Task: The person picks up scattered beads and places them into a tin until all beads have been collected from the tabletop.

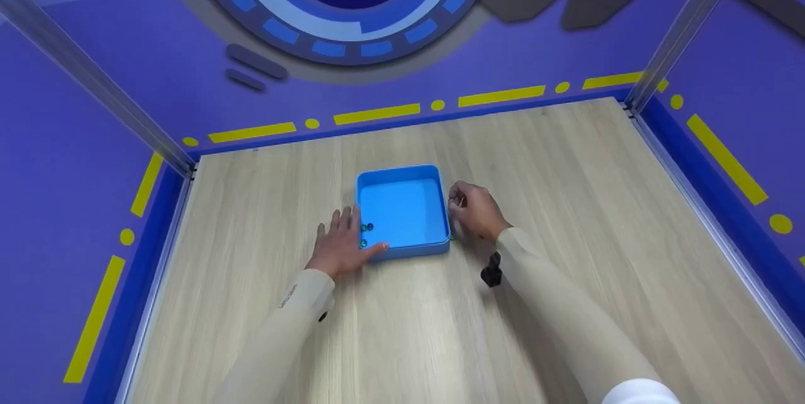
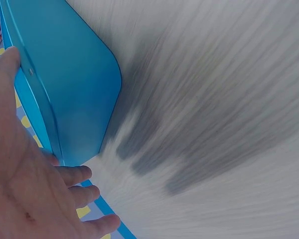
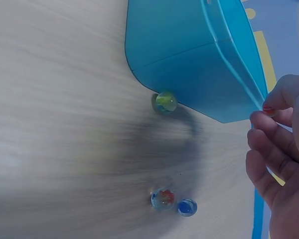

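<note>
A square, open blue box (image 1: 402, 209) sits on the table between the two hands. My left hand (image 1: 339, 246) rests at its near left corner, fingers spread straight by the left wall and thumb over the near rim. Inside, by that corner, lie a dark marble (image 1: 370, 226) and two green ones. Beside the right wall, my right hand (image 1: 475, 206) pinches a marble with red in it (image 3: 269, 111) between thumb and index finger, mostly covered. Below that hand, a yellow-green glass marble (image 3: 165, 102) lies against the box's outer wall.
On the table under the right hand lie a clear marble with red (image 3: 163, 198) and a blue marble (image 3: 187, 207), side by side. Purple panels with yellow dashes (image 1: 377, 114) and metal posts (image 1: 685, 33) enclose the wooden table (image 1: 251, 202) at the back and sides.
</note>
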Tool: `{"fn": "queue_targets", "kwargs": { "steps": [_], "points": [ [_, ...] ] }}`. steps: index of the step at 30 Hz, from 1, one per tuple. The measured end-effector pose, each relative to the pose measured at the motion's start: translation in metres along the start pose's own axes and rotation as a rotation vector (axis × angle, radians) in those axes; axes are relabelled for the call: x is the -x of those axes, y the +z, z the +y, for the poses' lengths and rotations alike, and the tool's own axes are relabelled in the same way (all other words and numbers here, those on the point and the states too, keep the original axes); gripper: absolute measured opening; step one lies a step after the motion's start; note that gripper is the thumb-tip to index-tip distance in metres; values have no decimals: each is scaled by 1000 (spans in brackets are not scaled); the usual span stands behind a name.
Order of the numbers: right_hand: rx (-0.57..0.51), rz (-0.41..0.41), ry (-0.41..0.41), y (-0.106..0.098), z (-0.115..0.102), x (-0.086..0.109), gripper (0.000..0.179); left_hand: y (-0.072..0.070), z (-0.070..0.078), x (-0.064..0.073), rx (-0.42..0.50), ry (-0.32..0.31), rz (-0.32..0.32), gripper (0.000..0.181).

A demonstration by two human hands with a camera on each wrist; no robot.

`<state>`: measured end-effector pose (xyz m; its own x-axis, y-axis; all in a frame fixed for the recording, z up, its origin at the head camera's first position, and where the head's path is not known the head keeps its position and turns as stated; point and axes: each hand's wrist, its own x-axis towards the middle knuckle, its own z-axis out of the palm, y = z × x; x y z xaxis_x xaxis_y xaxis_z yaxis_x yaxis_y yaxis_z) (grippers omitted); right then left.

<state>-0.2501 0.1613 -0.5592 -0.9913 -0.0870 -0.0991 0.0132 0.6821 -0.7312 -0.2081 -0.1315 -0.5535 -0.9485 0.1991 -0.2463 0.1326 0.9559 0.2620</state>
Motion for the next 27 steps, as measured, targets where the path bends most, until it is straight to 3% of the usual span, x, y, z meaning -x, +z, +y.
{"fn": "queue_targets", "kwargs": {
  "steps": [9,27],
  "points": [
    [19,65,-111,-1,-1,0,6,-2,1,0,-10,-5,-13,109],
    [-34,52,-153,-1,-11,-1,7,0,0,-1,-7,-5,-1,109]
  ]
}}
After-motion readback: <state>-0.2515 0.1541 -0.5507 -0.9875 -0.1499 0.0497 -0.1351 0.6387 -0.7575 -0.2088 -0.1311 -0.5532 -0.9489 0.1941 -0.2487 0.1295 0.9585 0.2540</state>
